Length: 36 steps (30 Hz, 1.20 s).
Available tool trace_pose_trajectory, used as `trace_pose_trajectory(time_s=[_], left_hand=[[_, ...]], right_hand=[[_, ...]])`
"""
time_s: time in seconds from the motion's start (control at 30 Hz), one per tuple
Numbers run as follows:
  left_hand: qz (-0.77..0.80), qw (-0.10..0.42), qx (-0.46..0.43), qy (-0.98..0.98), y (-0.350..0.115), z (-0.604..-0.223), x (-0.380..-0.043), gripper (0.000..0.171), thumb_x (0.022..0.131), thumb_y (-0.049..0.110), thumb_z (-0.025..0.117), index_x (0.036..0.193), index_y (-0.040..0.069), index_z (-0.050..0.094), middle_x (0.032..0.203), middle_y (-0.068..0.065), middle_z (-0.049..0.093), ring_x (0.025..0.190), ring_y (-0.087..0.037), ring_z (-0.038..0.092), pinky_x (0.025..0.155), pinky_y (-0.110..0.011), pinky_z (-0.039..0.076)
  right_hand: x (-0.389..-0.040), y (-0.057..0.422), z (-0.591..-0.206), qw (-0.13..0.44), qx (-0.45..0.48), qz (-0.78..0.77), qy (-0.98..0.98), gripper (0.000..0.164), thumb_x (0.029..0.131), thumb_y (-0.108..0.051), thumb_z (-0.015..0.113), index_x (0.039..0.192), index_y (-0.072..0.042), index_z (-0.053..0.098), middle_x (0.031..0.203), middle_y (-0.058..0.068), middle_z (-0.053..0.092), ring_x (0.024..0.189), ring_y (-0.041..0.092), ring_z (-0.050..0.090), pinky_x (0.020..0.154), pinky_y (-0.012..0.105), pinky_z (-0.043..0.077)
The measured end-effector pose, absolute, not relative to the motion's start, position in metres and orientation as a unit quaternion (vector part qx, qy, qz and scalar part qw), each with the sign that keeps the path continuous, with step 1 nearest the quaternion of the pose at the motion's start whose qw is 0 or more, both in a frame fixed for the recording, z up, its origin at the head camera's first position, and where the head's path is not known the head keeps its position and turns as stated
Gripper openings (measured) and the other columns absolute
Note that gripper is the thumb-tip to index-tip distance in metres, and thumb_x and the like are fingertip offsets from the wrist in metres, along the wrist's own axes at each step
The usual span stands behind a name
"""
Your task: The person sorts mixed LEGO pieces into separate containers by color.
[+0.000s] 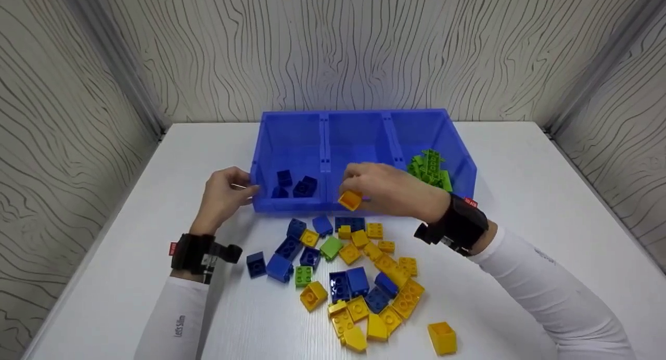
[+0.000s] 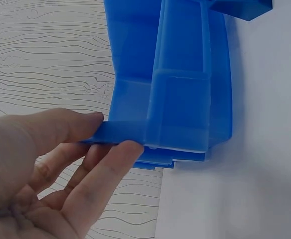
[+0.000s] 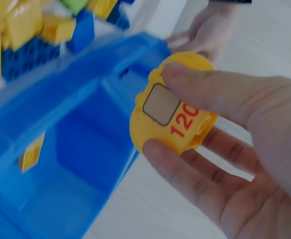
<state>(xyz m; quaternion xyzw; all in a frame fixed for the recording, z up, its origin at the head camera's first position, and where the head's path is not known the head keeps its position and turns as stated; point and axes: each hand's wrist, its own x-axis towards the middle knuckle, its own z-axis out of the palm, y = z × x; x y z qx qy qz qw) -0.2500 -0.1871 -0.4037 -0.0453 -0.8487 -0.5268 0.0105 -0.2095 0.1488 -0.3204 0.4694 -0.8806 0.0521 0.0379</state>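
A blue three-compartment bin (image 1: 291, 206) stands at the back of the white table. My left hand (image 1: 223, 196) pinches the bin's left side edge between thumb and fingers, as the left wrist view shows up close. Over the front of the middle compartment, my right hand (image 1: 387, 191) holds a yellow toy brick (image 1: 350, 200) by its edges. In the right wrist view this brick carries a red printed "120" and a pale square. Another yellow brick (image 3: 32, 154) lies inside the compartment below. Dark blue bricks (image 1: 304, 187) sit in the left compartment, green bricks (image 1: 432, 167) in the right one.
In front of the bin spreads a loose pile of yellow bricks (image 1: 408, 297), blue bricks (image 1: 280, 268) and a few green bricks (image 1: 303, 276). One yellow brick (image 1: 443, 339) lies apart at the near right. Wood-patterned panels (image 1: 343, 53) close off the back and sides.
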Motion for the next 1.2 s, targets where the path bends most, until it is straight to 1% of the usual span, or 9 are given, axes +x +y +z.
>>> trace_pose_trajectory(time_s=[0.1, 0.23, 0.33, 0.5, 0.6, 0.77, 0.93, 1.03, 1.2], left_hand=[[-0.526, 0.008, -0.043, -0.849, -0.187, -0.403, -0.25, 0.02, 0.085, 0.004, 0.07, 0.103, -0.003, 0.063, 0.098, -0.016, 0.063, 0.083, -0.02, 0.069, 0.071, -0.026, 0.063], [-0.526, 0.007, -0.042, -0.85, -0.186, -0.403, -0.249, 0.02, 0.086, 0.003, 0.07, 0.104, -0.002, 0.064, 0.099, -0.016, 0.062, 0.084, -0.02, 0.069, 0.072, -0.026, 0.063], [-0.526, 0.005, -0.044, -0.849, -0.186, -0.403, -0.248, 0.02, 0.087, 0.003, 0.069, 0.105, -0.002, 0.064, 0.099, -0.016, 0.062, 0.084, -0.021, 0.069, 0.072, -0.026, 0.063], [-0.531, 0.006, -0.047, -0.846, -0.186, -0.403, -0.247, 0.019, 0.087, 0.002, 0.068, 0.105, -0.003, 0.064, 0.098, -0.016, 0.061, 0.083, -0.021, 0.068, 0.072, -0.027, 0.063], [-0.532, 0.008, -0.048, -0.845, -0.186, -0.402, -0.247, 0.019, 0.087, 0.002, 0.068, 0.105, -0.003, 0.064, 0.097, -0.015, 0.061, 0.083, -0.021, 0.069, 0.072, -0.027, 0.063], [-0.532, 0.01, -0.047, -0.846, -0.188, -0.402, -0.248, 0.019, 0.086, 0.002, 0.069, 0.104, -0.003, 0.065, 0.095, -0.015, 0.061, 0.082, -0.02, 0.069, 0.071, -0.027, 0.063], [-0.529, 0.012, -0.043, -0.847, -0.19, -0.402, -0.248, 0.02, 0.086, 0.003, 0.069, 0.105, -0.003, 0.064, 0.096, -0.015, 0.062, 0.082, -0.019, 0.069, 0.071, -0.026, 0.063], [-0.529, 0.011, -0.038, -0.848, -0.19, -0.403, -0.249, 0.02, 0.087, 0.004, 0.069, 0.105, -0.002, 0.065, 0.097, -0.015, 0.062, 0.082, -0.018, 0.069, 0.071, -0.026, 0.063], [-0.522, 0.011, -0.035, -0.852, -0.191, -0.403, -0.249, 0.02, 0.087, 0.004, 0.069, 0.106, -0.002, 0.065, 0.098, -0.016, 0.063, 0.082, -0.018, 0.069, 0.072, -0.026, 0.063]], right_hand=[[-0.228, 0.153, -0.326, 0.042, 0.43, 0.029, -0.901, 0.019, 0.089, -0.014, 0.07, 0.108, -0.014, 0.073, 0.102, 0.006, 0.064, 0.091, 0.019, 0.063, 0.078, 0.029, 0.058], [-0.251, 0.157, -0.344, 0.015, 0.39, -0.01, -0.92, 0.021, 0.09, -0.008, 0.067, 0.11, -0.011, 0.073, 0.101, 0.008, 0.065, 0.088, 0.021, 0.062, 0.076, 0.031, 0.058], [-0.264, 0.16, -0.359, 0.009, 0.378, -0.035, -0.925, 0.019, 0.09, -0.004, 0.066, 0.106, -0.01, 0.074, 0.098, 0.009, 0.065, 0.083, 0.021, 0.061, 0.071, 0.031, 0.057], [-0.274, 0.163, -0.379, 0.008, 0.379, -0.045, -0.924, 0.017, 0.091, 0.0, 0.062, 0.1, -0.008, 0.074, 0.095, 0.011, 0.067, 0.081, 0.024, 0.063, 0.07, 0.034, 0.058], [-0.274, 0.164, -0.385, 0.002, 0.378, -0.045, -0.925, 0.017, 0.092, 0.0, 0.061, 0.102, -0.008, 0.073, 0.096, 0.012, 0.069, 0.085, 0.025, 0.064, 0.073, 0.036, 0.058], [-0.265, 0.164, -0.377, -0.007, 0.374, -0.027, -0.927, 0.027, 0.092, 0.0, 0.061, 0.115, -0.009, 0.07, 0.108, 0.011, 0.068, 0.094, 0.025, 0.066, 0.08, 0.036, 0.06], [-0.242, 0.174, -0.351, -0.005, 0.371, 0.029, -0.928, 0.037, 0.09, -0.02, 0.068, 0.126, -0.014, 0.062, 0.118, 0.008, 0.062, 0.099, 0.021, 0.062, 0.085, 0.035, 0.058], [-0.225, 0.185, -0.341, 0.004, 0.388, 0.055, -0.92, 0.045, 0.087, -0.032, 0.072, 0.127, -0.016, 0.06, 0.116, 0.006, 0.061, 0.096, 0.019, 0.06, 0.083, 0.033, 0.058], [-0.199, 0.202, -0.346, 0.0, 0.417, 0.078, -0.906, 0.044, 0.084, -0.034, 0.075, 0.123, -0.019, 0.061, 0.111, 0.003, 0.06, 0.093, 0.016, 0.059, 0.08, 0.03, 0.058]])
